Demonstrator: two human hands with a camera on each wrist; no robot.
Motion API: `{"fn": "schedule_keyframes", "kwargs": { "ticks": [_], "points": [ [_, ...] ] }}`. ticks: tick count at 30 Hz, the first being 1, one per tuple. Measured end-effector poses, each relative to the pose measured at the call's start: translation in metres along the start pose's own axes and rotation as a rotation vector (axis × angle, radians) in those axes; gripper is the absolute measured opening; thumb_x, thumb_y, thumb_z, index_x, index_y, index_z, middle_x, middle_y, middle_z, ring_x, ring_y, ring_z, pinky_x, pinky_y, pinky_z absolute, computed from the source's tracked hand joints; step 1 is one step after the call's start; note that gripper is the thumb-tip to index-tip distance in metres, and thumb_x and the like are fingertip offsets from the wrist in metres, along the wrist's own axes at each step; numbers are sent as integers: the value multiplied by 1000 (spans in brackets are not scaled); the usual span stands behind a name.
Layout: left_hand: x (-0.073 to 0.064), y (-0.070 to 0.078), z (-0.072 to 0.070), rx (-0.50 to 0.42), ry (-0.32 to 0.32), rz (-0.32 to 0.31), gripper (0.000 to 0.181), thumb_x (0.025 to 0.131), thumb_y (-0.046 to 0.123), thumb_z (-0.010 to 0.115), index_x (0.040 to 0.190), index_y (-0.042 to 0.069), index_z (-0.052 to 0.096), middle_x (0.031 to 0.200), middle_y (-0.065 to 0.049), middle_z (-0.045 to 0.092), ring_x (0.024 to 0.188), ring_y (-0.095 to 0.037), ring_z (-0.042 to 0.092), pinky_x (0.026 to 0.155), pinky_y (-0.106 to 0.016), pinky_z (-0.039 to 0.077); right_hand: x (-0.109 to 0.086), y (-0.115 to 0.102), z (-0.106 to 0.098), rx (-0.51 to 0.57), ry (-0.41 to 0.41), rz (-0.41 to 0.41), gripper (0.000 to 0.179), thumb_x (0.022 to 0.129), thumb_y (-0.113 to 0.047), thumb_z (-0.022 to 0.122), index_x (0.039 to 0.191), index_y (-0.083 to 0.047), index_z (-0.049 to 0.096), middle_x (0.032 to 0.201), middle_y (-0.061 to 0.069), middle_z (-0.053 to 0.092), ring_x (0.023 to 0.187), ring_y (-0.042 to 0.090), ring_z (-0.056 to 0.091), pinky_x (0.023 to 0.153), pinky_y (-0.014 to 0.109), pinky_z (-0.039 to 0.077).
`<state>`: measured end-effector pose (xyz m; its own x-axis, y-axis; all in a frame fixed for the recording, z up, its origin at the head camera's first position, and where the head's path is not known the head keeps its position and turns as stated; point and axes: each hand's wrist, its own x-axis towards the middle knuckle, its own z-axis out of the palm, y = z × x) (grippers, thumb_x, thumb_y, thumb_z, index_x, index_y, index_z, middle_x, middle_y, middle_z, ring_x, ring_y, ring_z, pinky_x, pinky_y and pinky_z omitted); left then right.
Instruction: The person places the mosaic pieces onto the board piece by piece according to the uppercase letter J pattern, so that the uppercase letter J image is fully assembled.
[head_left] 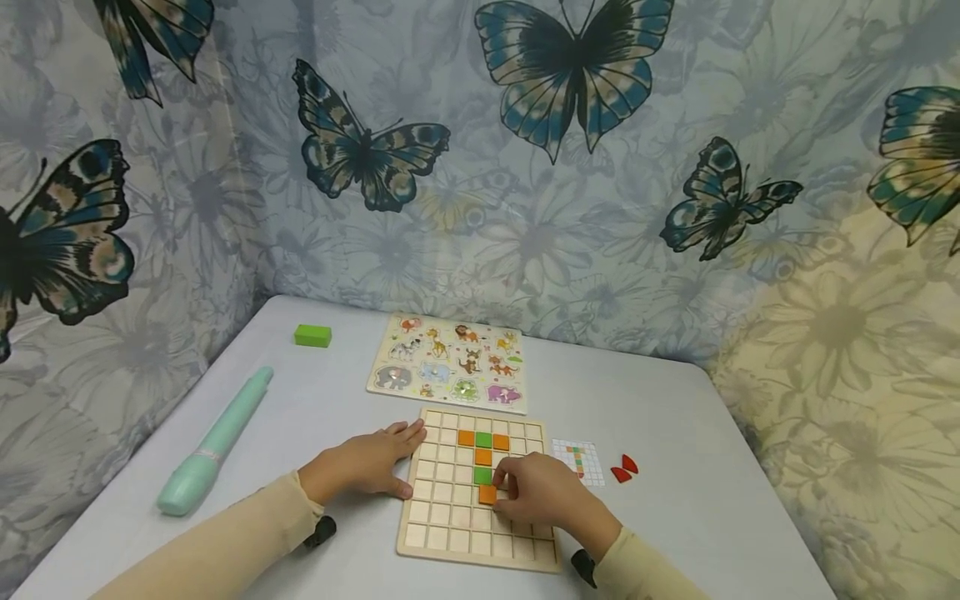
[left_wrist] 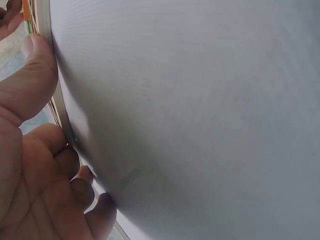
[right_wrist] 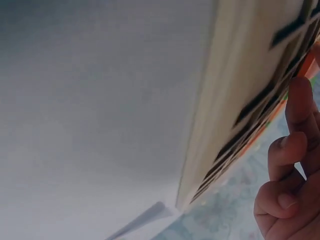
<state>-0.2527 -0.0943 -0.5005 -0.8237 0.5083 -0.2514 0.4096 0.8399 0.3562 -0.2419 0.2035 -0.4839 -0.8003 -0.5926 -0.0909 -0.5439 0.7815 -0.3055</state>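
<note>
A wooden grid board (head_left: 438,533) lies on the table, with orange and green square tiles forming a T in its cells. My left hand (head_left: 372,461) rests at the board's left edge, fingers spread; the left wrist view has the thumb (left_wrist: 37,75) against that edge. Over the board's right half, my right hand (head_left: 551,496) pinches an orange tile (head_left: 487,495) at the foot of the T's stem. That tile sits slightly askew below a green tile (head_left: 483,475). In the right wrist view a fingertip (right_wrist: 300,92) meets the orange tile (right_wrist: 306,64).
Right of the board lie a pattern card (head_left: 592,460) printed with a coloured T and several red pieces (head_left: 628,463). Behind it is an animal puzzle board (head_left: 450,362). A green block (head_left: 312,336) and a mint-green tapered object (head_left: 217,446) are at the left.
</note>
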Motion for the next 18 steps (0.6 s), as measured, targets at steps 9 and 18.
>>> {"fn": "schedule_keyframes", "kwargs": {
  "ticks": [9, 18],
  "points": [
    [1, 3, 4, 11, -13, 14, 98, 78, 53, 73, 156, 12, 29, 162, -1, 19, 146, -27, 19, 110, -49, 31, 3, -6, 7, 9, 29, -64, 12, 83, -35, 78, 87, -25, 73, 64, -21, 51, 56, 0, 46, 52, 21, 41],
    [-1, 1, 0, 8, 5, 4, 97, 79, 50, 75, 156, 13, 29, 162, -1, 19, 146, -28, 20, 108, -51, 33, 5, -12, 5, -50, 43, -53, 16, 83, -40, 78, 92, -26, 78, 67, -22, 55, 60, -1, 46, 53, 21, 40]
  ]
}}
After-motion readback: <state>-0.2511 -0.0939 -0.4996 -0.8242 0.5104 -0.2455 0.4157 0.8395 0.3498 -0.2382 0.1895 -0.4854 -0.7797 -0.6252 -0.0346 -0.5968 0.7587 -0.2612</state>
